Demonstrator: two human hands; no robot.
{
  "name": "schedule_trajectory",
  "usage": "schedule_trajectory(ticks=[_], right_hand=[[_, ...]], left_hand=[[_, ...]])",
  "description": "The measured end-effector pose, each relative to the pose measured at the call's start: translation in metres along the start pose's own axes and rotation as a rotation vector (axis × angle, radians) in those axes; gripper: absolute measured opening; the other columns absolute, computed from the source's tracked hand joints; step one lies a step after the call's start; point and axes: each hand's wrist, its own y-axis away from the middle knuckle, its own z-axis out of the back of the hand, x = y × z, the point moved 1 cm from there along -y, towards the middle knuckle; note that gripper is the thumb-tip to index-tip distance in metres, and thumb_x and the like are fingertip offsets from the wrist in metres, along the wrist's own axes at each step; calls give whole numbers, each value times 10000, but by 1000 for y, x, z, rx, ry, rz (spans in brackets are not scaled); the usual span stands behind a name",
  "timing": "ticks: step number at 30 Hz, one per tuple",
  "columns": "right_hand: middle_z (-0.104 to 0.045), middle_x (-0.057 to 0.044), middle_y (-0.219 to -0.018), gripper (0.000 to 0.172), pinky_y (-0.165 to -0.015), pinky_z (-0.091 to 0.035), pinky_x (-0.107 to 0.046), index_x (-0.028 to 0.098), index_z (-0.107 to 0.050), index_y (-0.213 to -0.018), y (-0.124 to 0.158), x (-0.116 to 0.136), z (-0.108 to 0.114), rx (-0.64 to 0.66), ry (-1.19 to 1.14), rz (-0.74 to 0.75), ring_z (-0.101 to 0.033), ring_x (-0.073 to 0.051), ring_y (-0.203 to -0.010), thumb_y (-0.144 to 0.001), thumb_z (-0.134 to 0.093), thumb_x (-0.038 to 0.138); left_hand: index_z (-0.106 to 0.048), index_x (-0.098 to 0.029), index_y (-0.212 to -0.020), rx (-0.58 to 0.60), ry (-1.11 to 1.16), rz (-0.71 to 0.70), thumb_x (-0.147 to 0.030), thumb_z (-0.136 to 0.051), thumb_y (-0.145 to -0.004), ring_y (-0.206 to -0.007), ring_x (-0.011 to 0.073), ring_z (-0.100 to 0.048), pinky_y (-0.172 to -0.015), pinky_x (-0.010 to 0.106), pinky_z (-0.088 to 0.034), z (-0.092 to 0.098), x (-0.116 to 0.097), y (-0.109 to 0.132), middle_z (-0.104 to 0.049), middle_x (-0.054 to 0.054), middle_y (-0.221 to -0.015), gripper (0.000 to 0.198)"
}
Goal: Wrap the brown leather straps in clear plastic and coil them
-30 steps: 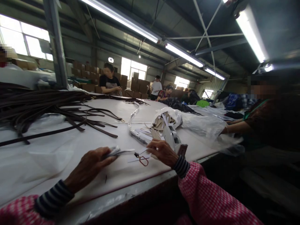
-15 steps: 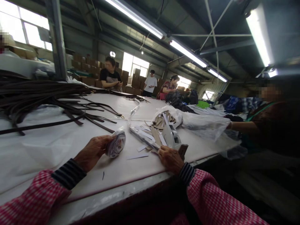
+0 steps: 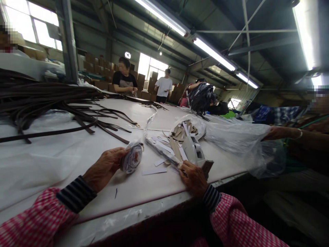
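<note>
My left hand (image 3: 106,168) grips a coiled roll (image 3: 131,158) in clear plastic, fingers and thumb on its left side. The roll stands on edge just above or on the table; its wrapped contents look greyish. A long plastic-sleeved strip (image 3: 160,150) curves across the table toward my right hand (image 3: 192,176). That hand is closed on the strip's near end, by the table's front edge. Whether strip and roll are one piece, I cannot tell. Right beside my right hand stands a pale tape dispenser (image 3: 193,150) with a brown block (image 3: 207,167) at its front.
Loose paper strips (image 3: 154,171) lie between my hands, and a plastic bag (image 3: 202,125) of tan and white strips sits behind. Dark belts (image 3: 51,99) are heaped at left. On the right, a co-worker's hand (image 3: 280,132) holds clear plastic sheeting (image 3: 236,133). Other people stand beyond the table.
My view has shifted slightly; both hands keep their holds. At the back, a person has lifted a bundle of dark straps. The co-worker's hand at right has drawn the plastic sheeting farther right.
</note>
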Motion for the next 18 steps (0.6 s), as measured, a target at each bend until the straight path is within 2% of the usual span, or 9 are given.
schedule_trajectory(ticks=[4,7,13,18], right_hand=[[-662,-63,-918,153,-776,-444,-285,157,-650,-829,0,1,-3,-36,-34,12,-650,-208,-867,-953,-594,87],[-670,-56,-929,143,-797,-456,-281,162,-648,-816,2,3,-4,-45,-77,37,-657,-207,-892,-924,-631,70],[-683,-4,-867,164,-763,-471,-246,176,-707,-774,-3,-5,6,89,-405,-27,-673,-156,-809,-932,-675,144],[-700,-17,-911,127,-812,-467,-280,189,-744,-856,-5,-9,8,88,-339,-48,-680,-183,-870,-928,-656,133]], left_hand=[[-712,-147,-818,28,-44,-28,-468,-834,-762,-652,140,-552,-574,237,-434,-4,-3,3,-671,17,-763,348],[-718,-160,-823,53,-55,-22,-512,-826,-759,-654,143,-542,-576,241,-418,-5,-3,4,-674,19,-780,373],[-707,-164,-807,77,-35,-15,-512,-845,-738,-645,134,-518,-570,235,-388,-5,-1,4,-657,3,-747,380],[-713,-140,-832,72,-47,19,-507,-861,-713,-656,130,-523,-585,228,-400,-7,-3,6,-662,10,-752,413]])
